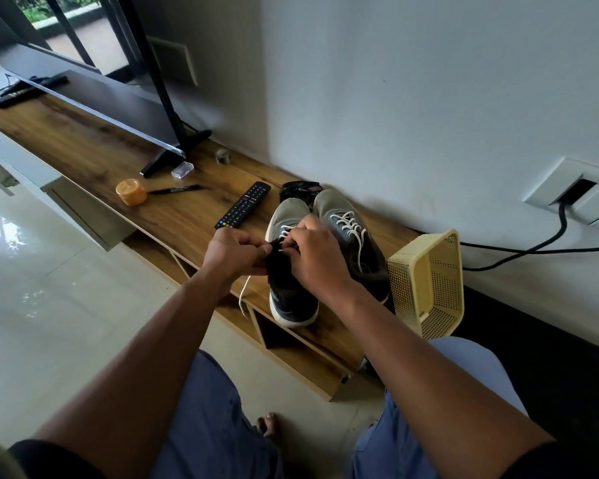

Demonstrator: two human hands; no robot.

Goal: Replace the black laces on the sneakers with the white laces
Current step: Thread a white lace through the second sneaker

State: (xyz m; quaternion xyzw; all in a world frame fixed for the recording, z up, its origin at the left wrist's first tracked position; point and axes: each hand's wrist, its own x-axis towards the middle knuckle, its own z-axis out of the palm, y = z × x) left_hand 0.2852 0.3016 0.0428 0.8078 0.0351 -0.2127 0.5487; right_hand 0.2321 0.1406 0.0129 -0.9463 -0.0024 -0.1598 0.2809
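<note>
Two hands [236, 252] [317, 261] lace a sneaker [293, 302] between remote [243, 209] and basket [429, 285].

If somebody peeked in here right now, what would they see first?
Two hands meet in the middle: the left hand and right hand pinch a white lace over the left sneaker on the wooden TV stand. Beside it the right sneaker already wears white laces. A yellow basket lies tipped on the right, a black remote on the left.
</note>
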